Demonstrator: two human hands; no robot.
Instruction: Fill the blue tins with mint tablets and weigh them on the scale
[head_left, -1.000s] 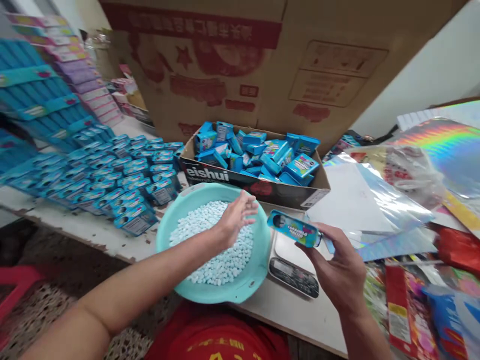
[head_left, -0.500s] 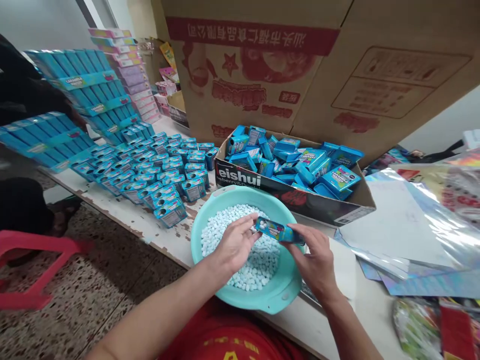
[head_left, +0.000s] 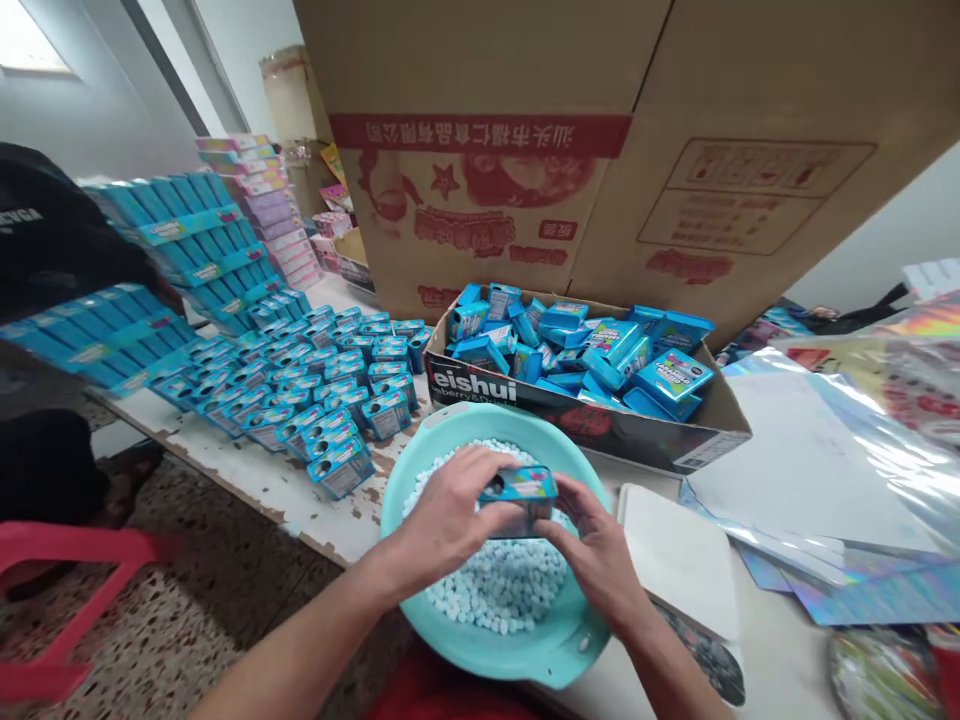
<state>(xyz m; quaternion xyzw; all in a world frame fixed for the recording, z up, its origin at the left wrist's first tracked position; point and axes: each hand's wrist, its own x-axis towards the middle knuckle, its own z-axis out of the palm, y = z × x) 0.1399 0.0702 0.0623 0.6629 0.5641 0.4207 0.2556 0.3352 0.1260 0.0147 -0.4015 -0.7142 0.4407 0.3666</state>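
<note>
Over a turquoise basin (head_left: 409,590), both hands hold one small blue candy box (head_left: 525,485). My left hand (head_left: 457,510) grips its left end, near a dark round hole in the top. On the right end, the fingers and thumb of my right hand (head_left: 592,540) are closed round the box. Small pale blue candies (head_left: 495,590) lie loose in the basin beneath. Behind the basin, a long carton (head_left: 615,430) holds a jumble of more blue candy boxes (head_left: 667,380).
Rows of upright blue boxes (head_left: 300,390) cover the table's left part, with stacked display trays (head_left: 202,240) behind. A big cardboard box (head_left: 487,60) stands at the back. To the right are a flat white scale (head_left: 679,560) and shiny film sheets (head_left: 817,480). A red stool (head_left: 67,620) is at lower left.
The candy box has turned from tilted to roughly level, its holed top facing up. My left hand has gone from touching its end with fingers spread to gripping it. The view has shifted slightly.
</note>
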